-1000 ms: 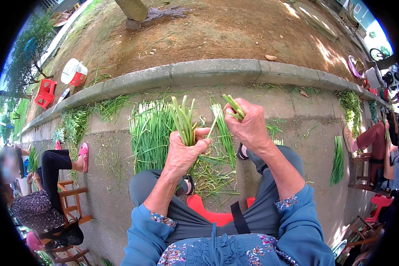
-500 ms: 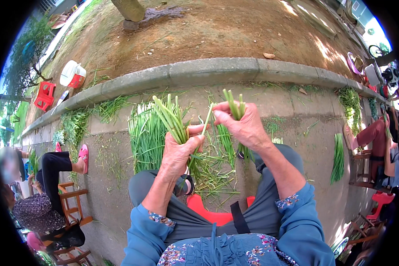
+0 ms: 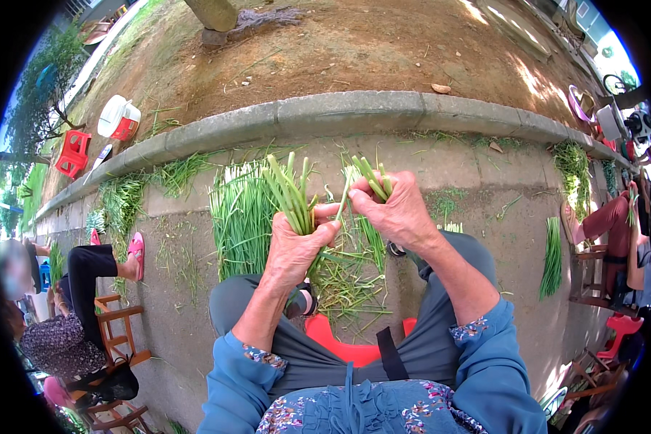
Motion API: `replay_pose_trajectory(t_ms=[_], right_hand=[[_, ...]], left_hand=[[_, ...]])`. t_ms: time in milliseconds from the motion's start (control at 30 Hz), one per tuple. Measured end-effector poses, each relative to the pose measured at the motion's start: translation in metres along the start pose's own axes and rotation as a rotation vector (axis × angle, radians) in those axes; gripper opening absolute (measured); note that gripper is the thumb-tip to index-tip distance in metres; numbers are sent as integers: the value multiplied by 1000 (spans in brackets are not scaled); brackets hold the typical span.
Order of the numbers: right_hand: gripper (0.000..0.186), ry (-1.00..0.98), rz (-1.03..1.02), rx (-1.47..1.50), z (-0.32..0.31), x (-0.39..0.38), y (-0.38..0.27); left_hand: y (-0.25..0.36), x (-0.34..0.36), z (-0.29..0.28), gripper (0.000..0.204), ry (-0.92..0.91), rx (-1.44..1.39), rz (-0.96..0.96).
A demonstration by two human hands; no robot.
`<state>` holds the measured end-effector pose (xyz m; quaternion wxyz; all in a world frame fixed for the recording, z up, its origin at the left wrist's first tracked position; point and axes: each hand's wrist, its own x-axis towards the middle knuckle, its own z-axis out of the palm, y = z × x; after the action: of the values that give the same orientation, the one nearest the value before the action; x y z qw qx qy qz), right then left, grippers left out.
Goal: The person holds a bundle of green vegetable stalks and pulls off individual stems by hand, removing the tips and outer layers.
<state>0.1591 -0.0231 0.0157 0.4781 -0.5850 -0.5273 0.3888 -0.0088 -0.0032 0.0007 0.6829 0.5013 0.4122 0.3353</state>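
A bunch of thick green stalks (image 3: 289,188) with cut pale ends stands upright in my left hand (image 3: 300,246), which is closed round it. My right hand (image 3: 394,213) grips a smaller bunch (image 3: 372,179) just to the right, and its thumb and finger touch a single pale stalk (image 3: 344,195) beside the left bunch. Below and behind both hands, long green stalks (image 3: 239,217) lie in a dense row on the pavement, with loose trimmings (image 3: 354,296) scattered between my feet.
A concrete curb (image 3: 340,108) borders bare soil ahead. A red stool (image 3: 72,153) and white bucket (image 3: 116,116) stand at left. Seated people (image 3: 87,289) (image 3: 607,231) work on either side among piles of greens (image 3: 568,166) and a separate bundle (image 3: 550,257). Red plastic (image 3: 347,353) shows beneath me.
My right hand has moved down and left, bringing its thumb and finger to the single stalk by the left bunch. The left bunch has shifted and tilted slightly.
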Motion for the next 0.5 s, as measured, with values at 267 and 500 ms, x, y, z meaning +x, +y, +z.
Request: replay_pose_trajectory(t_ms=[267,500], right_hand=[[6,29,-101,-205,-2,1,-1],[10,192,-121,-103,4,4,3]], left_hand=[[-1,0,2,24,-23,54,21],[5,0,1,27,-75,-104,-29]])
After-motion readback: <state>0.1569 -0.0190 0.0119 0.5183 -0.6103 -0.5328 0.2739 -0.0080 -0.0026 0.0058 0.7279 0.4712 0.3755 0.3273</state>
